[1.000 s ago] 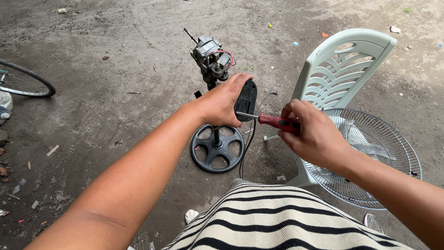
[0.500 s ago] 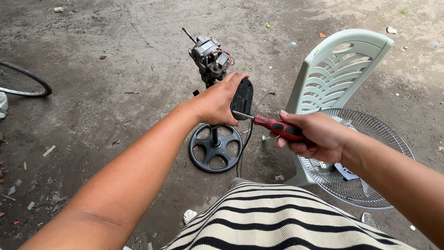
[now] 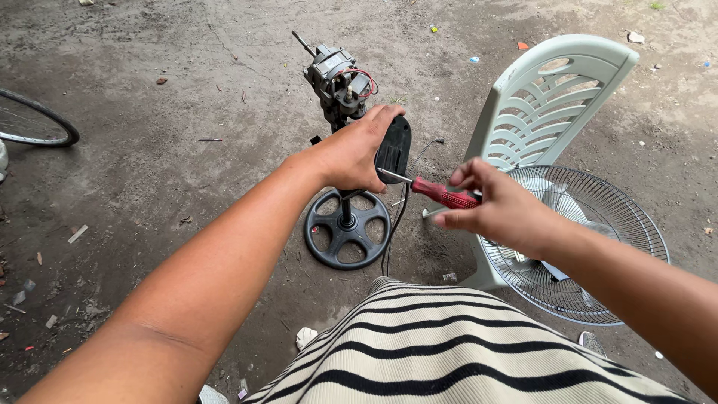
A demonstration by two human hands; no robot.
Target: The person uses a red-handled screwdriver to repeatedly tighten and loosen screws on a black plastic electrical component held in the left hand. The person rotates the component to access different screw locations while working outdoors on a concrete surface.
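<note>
Red-handled and slim, the screwdriver (image 3: 437, 191) is pinched in the right hand (image 3: 505, 213), its steel tip touching the smooth black panel (image 3: 394, 148) that the left hand (image 3: 355, 153) clasps, above the fan's round spoked base (image 3: 348, 230).

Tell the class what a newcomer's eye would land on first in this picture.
At centre, the left hand grips a black housing on a stripped fan stand, the bare motor exposed above it. The right hand holds a red-handled screwdriver with its tip at that housing. To the right, a wire fan guard lies against a pale green plastic chair.
</note>
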